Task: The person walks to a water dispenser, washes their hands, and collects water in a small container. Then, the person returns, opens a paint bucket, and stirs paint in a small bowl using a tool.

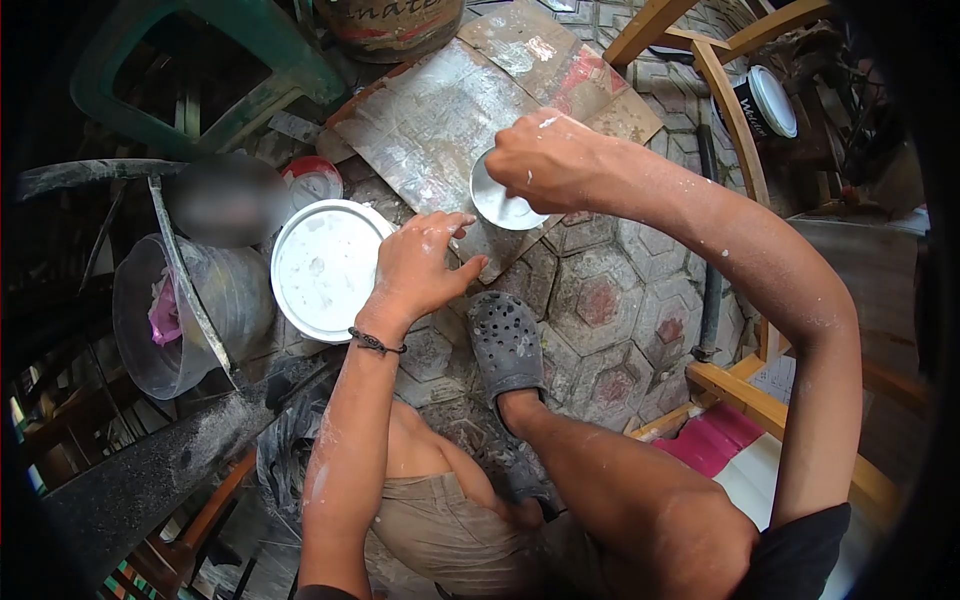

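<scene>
My right hand [545, 160] is closed in a fist over a small, round, whitish container [500, 205]. The back of the hand hides the fingertips, so whatever they grip does not show. Just left of that container is my left hand [425, 262], with thumb and index finger apart and nothing visible between them. A large white round lid or tub top [325, 270] lies beside the left hand, which overlaps its right edge. Under the small container spreads a piece of stained cardboard [430, 120]. White smears mark both hands and forearms.
A clear plastic bucket [235, 290] with something pink inside stands left, near a red-rimmed lid [313, 183]. A green plastic chair [210, 60] and a large pail [390, 30] are behind. Wooden frames [735, 110] line the right, near a white-lidded tub [772, 100].
</scene>
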Demonstrator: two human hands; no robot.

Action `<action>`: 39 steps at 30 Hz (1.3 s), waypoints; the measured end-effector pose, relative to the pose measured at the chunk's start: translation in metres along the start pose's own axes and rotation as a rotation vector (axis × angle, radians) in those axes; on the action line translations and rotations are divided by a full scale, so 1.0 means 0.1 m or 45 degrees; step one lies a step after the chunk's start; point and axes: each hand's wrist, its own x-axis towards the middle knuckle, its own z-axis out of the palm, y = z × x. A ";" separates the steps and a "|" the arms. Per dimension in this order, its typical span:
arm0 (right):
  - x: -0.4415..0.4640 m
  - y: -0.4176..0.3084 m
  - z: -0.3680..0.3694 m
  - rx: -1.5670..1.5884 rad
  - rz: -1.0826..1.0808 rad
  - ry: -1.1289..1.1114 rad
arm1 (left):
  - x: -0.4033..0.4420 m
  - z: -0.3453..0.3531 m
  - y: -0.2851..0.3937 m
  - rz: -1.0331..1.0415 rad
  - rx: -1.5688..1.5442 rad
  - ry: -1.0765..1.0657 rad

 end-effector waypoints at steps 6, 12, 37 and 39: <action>0.05 0.08 0.07 -0.189 0.167 0.098 | -0.02 0.01 0.02 0.065 0.001 0.036; 0.11 -0.03 -0.09 -0.072 0.114 -0.094 | -0.04 0.03 -0.04 0.065 -0.021 0.056; 0.12 0.03 -0.03 -0.113 0.219 0.054 | -0.02 0.02 -0.02 0.041 0.030 -0.043; 0.11 0.06 0.04 -0.127 0.215 0.122 | -0.02 0.01 -0.01 0.047 0.026 -0.048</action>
